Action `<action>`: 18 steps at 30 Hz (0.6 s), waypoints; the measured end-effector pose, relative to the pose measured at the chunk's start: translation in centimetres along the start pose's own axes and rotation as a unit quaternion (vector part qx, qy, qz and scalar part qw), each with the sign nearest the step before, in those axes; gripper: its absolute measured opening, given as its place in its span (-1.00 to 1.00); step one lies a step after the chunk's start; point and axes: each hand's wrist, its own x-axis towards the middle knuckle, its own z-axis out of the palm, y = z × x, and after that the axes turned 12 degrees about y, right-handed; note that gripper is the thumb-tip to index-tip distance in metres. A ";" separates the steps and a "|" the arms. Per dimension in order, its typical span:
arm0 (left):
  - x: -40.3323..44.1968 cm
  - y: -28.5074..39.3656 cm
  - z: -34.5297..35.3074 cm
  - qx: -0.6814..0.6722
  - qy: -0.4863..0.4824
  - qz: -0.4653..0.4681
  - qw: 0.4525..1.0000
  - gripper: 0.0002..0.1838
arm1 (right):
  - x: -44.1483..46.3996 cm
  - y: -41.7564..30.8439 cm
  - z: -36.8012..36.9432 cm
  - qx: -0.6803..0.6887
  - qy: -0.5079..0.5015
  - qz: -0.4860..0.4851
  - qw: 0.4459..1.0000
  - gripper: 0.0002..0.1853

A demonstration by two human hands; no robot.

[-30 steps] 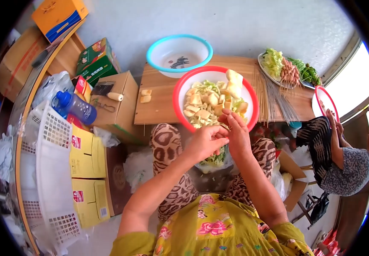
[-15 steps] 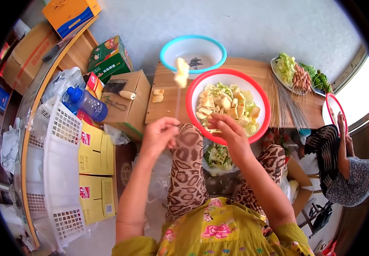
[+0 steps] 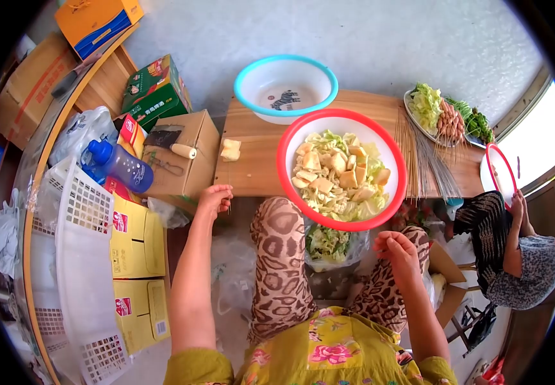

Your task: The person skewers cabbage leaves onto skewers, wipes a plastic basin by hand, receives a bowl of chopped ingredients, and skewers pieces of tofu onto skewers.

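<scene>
My left hand [image 3: 214, 199] is at the table's front left edge, fingers pinched. A thin end like a skewer's shows just below the fingertips; the rest of it is hard to make out. Beyond that hand, pale yellow pieces of food [image 3: 230, 150] appear over the wooden table [image 3: 258, 168]. My right hand [image 3: 400, 255] hangs over my right knee, fingers curled together; whatever they hold, if anything, is hidden. Between the hands, the red-rimmed bowl [image 3: 395, 199] carries leafy cabbage [image 3: 362, 206] and chunks that look like tofu [image 3: 321, 185].
A blue-rimmed basin [image 3: 319, 66] stands behind the bowl. Thin skewers [image 3: 426, 157] lie on the right, near a plate of greens and sausages [image 3: 450, 122]. At left are a knife [image 3: 183, 151] on a carton and a blue bottle [image 3: 126, 168]. A co-worker [image 3: 524, 269] sits at right.
My left hand has lowered and moved left; the pale food raised on its skewer no longer stands out above the table. My right hand has drawn back from the bowl toward my knee.
</scene>
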 end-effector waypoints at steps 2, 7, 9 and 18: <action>1.0 -0.9 0.0 0.010 0.030 0.001 1.000 -0.85 | -0.3 0.2 -0.1 -0.001 0.001 0.007 1.000 -0.79; 2.4 -1.8 -0.3 0.065 0.072 0.027 0.995 -0.87 | -0.6 -0.2 0.1 -0.009 -0.013 0.000 1.000 -0.80; 2.8 -2.0 -0.4 0.086 0.083 0.040 0.992 -0.87 | -0.8 -0.7 0.0 -0.002 -0.019 0.000 1.000 -0.80; 1.1 -1.6 -0.1 0.143 0.146 0.059 0.977 -0.74 | -1.0 -2.5 -6.1 0.015 0.040 -0.075 0.996 -0.78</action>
